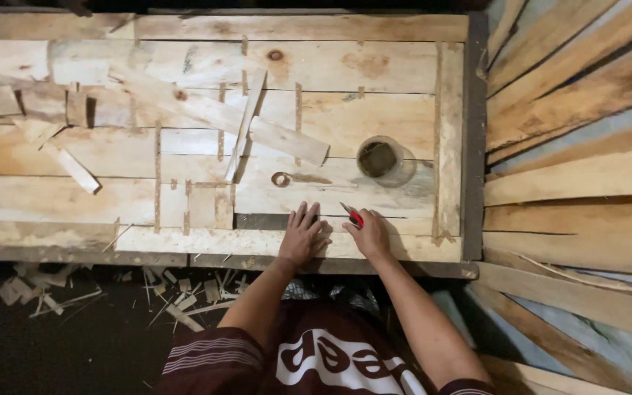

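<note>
Red plastic shows in the right hand [369, 232]: a small knife [352, 215] with a red handle and a short metal tip that points up and left, away from the body. That hand's fingers are curled shut around the handle, with the knife held low over the near edge of the bench [374, 66]. It looks light and stiff, easy to steer with one hand; the handle is the only safe place to hold it, since the tip seems sharp.

Just beside it, the left hand [303, 235] lies flat on the wood, fingers spread wide, gripping nothing. It presses on a pale board [294, 243] along the front edge, next to a dark gap between boards. The planks look rough and rigid, likely to splinter.

Further up the bench stands a round jar [380, 159] with something dark inside, and a small ring-shaped mark [281, 179] to its left. Loose slats [246, 126] lie crossed over the middle, with more offcuts to the left. Wood scraps [184, 296] litter the dark floor below the bench. Long planks [579, 175] fan out on the right.
</note>
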